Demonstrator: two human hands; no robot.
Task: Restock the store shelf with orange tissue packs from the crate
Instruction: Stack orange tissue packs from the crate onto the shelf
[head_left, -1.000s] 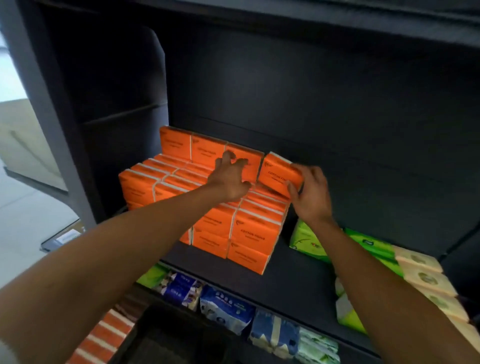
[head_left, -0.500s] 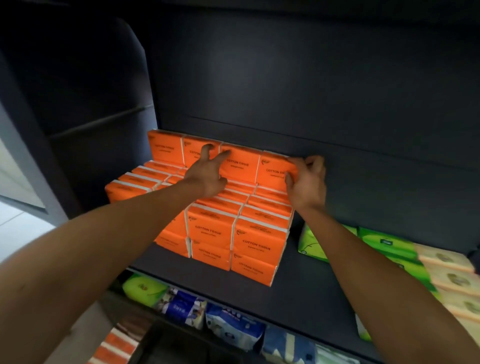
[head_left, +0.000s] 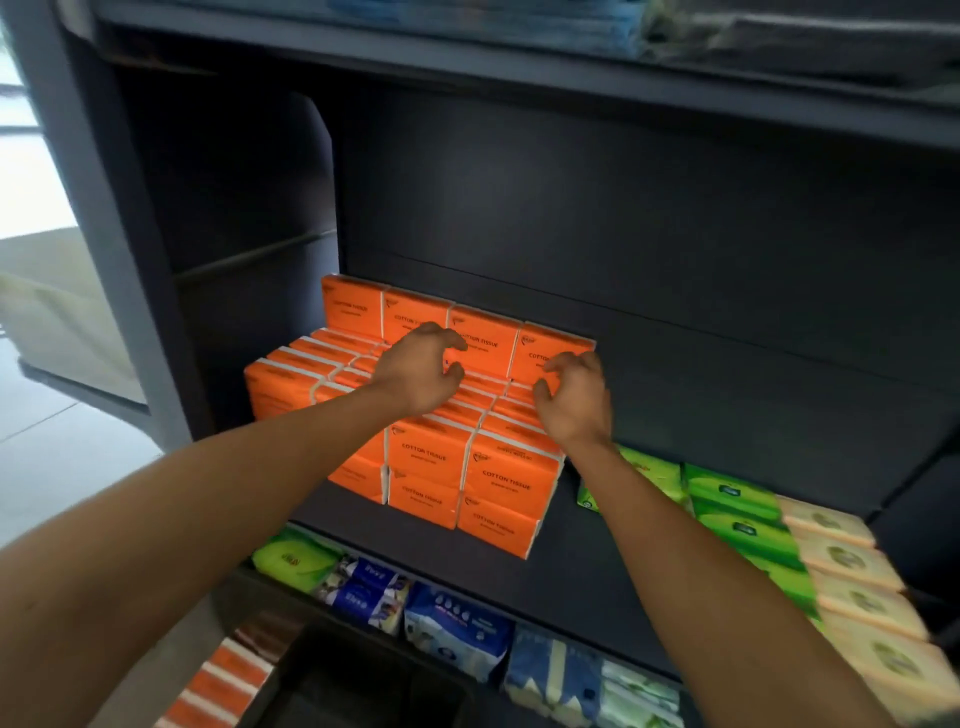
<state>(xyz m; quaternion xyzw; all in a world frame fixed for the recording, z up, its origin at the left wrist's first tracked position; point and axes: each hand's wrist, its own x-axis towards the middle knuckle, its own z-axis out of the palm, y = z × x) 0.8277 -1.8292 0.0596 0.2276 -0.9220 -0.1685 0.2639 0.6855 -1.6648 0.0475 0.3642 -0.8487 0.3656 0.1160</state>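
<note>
Left grip: your left hand is over the top of the orange stack, fingers curled loosely and spread, holding nothing
Right grip: your right hand is at the right end of the back row, fingers bent and apart, empty; whether the fingertips touch the pack behind them you cannot tell
Task item: the rectangular orange plastic-wrapped tissue packs printed "COTTON TISSUE" sit in a block on the left half of the dark grey metal store shelf
Back row: four packs stand upright against the rear panel; the rightmost upright orange pack is directly behind your right hand, upright and level with its neighbours
Front rows: packs lie flat in layers, stepping down toward the shelf edge, the lowest ones just short of the lip
Neighbours on the right: bright green tissue packs lie just beside the orange block, with pale cream tissue packs further right
Lower shelf: blue-and-white wrapped packs and a light green pack line the front edge
Crate: a dark plastic crate is at the bottom of the view, with orange-and-white striped packs just left of it
Upper shelf: blurred blue and grey goods lie above
</note>
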